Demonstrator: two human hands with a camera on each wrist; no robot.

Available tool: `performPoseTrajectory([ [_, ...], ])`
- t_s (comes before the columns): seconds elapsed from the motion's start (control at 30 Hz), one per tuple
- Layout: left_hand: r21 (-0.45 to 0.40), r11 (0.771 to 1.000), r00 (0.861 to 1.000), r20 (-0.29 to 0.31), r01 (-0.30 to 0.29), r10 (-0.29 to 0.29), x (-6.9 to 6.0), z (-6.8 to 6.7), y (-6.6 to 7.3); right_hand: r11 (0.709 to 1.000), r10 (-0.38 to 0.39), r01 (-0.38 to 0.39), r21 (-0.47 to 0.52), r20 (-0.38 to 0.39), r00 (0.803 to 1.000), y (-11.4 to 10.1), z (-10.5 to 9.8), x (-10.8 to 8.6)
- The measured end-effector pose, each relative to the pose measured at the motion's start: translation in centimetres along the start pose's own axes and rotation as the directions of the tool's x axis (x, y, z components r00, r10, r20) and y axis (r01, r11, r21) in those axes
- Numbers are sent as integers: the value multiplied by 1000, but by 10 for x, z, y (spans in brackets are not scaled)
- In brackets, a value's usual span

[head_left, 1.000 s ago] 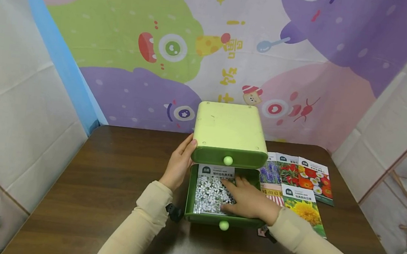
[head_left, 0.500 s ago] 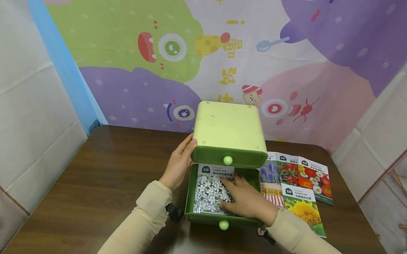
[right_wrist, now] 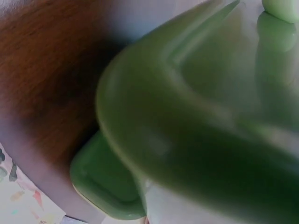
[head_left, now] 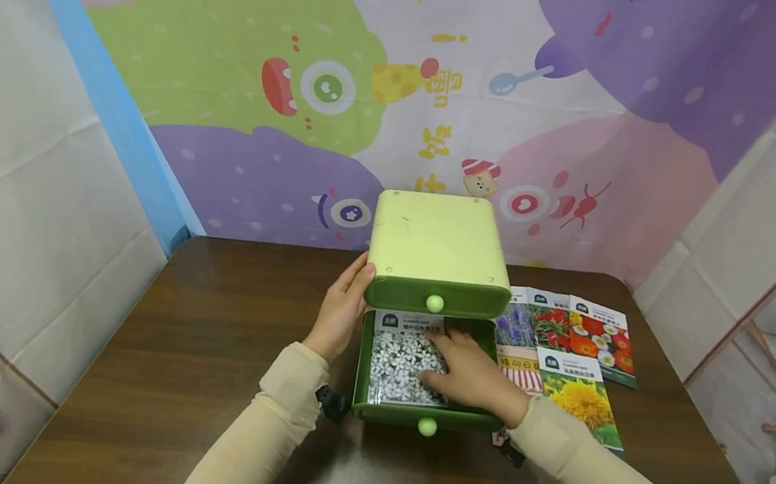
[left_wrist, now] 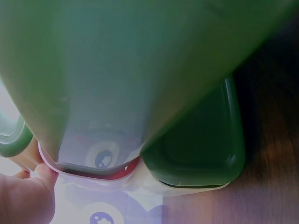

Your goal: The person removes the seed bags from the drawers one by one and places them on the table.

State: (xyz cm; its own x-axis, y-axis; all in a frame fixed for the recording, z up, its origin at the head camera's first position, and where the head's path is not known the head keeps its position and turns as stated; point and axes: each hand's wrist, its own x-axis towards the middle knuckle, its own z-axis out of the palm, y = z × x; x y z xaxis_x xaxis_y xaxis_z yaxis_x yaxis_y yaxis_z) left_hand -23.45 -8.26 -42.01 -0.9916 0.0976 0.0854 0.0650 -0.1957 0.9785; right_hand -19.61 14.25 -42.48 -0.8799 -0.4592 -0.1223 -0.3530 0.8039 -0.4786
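A small drawer cabinet [head_left: 434,235] with a pale yellow-green body and green drawers stands on the table. Below its top drawer [head_left: 397,294], which is pushed in, a green drawer [head_left: 364,366] is pulled out. A flower seed packet [head_left: 403,370] with small white blossoms lies face up in it, near the left wall. My right hand [head_left: 477,374] reaches into this drawer, fingers spread, touching the packet's right part; some fingertips are hidden. With its fingers against the cabinet's left side, my left hand [head_left: 340,312] steadies it; in the left wrist view a thumb [left_wrist: 44,175] touches the rim.
Several more seed packets lie right of the cabinet, among them a yellow flower packet [head_left: 578,396] and a red and white one [head_left: 605,340]. A lower drawer [left_wrist: 201,140] shows pushed in. A printed cloth [head_left: 259,181] hangs behind the wooden table [head_left: 243,337].
The white-blossom packet has shifted slightly left in the drawer, and my right fingers have moved a little over its right side. My left hand stays at the cabinet's side.
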Motion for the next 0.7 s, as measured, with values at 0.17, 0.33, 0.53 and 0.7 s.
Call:
performPoseTrajectory([
  [0.17,0,1000,1000,-4,-3,3,0,0,-1,999,11,-10,38,-6,1000,-1,-1,1],
  [0.33,6,1000,1000,-9,-2,2,1,0,-2,996,-13,15,92,-21,1000,0,0,2],
  [0.53,5,1000,1000,-13,-1,2,2,0,-3,982,-34,42,183,-43,998,1,2,6],
  [0.7,17,1000,1000,-18,-1,2,1,0,-2,963,-13,20,270,-28,1000,1,3,7],
])
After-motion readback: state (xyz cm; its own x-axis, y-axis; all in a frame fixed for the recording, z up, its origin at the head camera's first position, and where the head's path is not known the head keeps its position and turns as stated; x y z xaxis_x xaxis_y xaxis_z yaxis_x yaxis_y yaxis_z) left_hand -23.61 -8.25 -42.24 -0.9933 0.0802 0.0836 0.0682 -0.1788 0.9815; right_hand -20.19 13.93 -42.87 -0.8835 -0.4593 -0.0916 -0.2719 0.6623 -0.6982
